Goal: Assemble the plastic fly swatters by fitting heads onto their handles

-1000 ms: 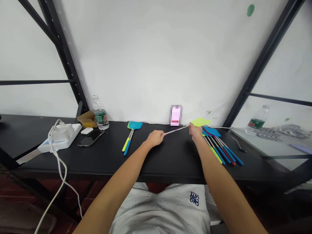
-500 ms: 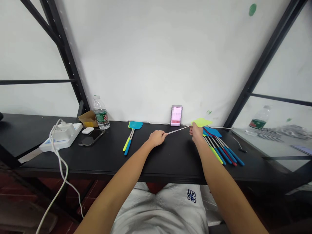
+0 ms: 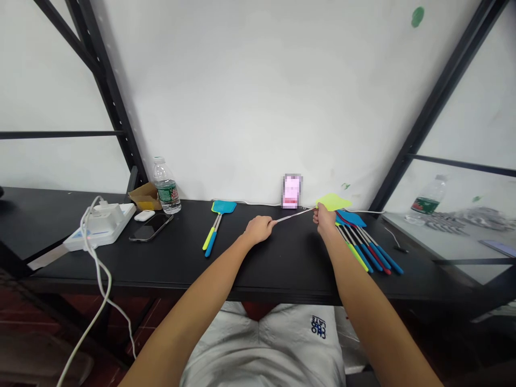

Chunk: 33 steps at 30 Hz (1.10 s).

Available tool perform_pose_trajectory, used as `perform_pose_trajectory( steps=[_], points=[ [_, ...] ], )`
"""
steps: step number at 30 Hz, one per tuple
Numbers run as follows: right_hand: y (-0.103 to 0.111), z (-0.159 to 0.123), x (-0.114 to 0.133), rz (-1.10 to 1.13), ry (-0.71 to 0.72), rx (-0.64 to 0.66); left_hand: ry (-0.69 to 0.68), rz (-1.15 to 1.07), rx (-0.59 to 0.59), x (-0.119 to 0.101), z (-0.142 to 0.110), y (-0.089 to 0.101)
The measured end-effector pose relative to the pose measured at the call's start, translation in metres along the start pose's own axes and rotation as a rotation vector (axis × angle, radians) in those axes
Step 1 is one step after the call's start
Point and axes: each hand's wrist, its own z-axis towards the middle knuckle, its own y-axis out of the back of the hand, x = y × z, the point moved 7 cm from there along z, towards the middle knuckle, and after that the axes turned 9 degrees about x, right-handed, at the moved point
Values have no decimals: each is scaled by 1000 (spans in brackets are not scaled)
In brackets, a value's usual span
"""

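A yellow-green fly swatter (image 3: 332,202) with a thin metal telescopic rod is stretched out between my hands above the black table. My left hand (image 3: 259,229) is closed round its handle end, which the fingers hide. Close to the swatter's head, my right hand (image 3: 323,218) grips the rod. Under and beside my right forearm lies a group of several fly swatters (image 3: 368,247) with blue, red and yellow-green handles, their heads partly covered. To the left of my left hand, a blue fly swatter (image 3: 224,207) lies overlapping a yellow-green one (image 3: 208,238).
On the left stand a water bottle (image 3: 167,188) and a small cardboard box (image 3: 144,196), near a dark phone (image 3: 151,228), a white case (image 3: 144,215) and a power strip (image 3: 108,228) with cables. Another phone (image 3: 291,191) leans on the wall. A short cable (image 3: 399,248) lies right.
Almost nothing differs. Both hands keep their hold on the swatter in the same place, and the view has shifted very slightly.
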Motion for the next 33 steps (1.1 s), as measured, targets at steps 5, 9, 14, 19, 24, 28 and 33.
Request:
perform_pose_trajectory(
  steps=[5, 9, 14, 19, 24, 28, 33],
  points=[
    [-4, -5, 5, 32, 32, -17, -1, 4, -25, -2, -2, 1],
    [-5, -9, 9, 45, 54, -30, -5, 5, -35, -4, -3, 2],
    [-8, -11, 6, 26, 60, -27, 6, 22, -35, -7, -6, 5],
    [-16, -16, 1, 39, 48, 2, 24, 31, -35, -7, -7, 5],
    [-27, -24, -5, 30, 34, 56, 42, 39, -42, -6, -6, 4],
    [-35, -29, -10, 30, 27, 92, 54, 26, -51, -6, -7, 5],
    [-45, -37, -15, 42, 48, 121, 52, 8, -62, -10, -6, 4]
  ],
)
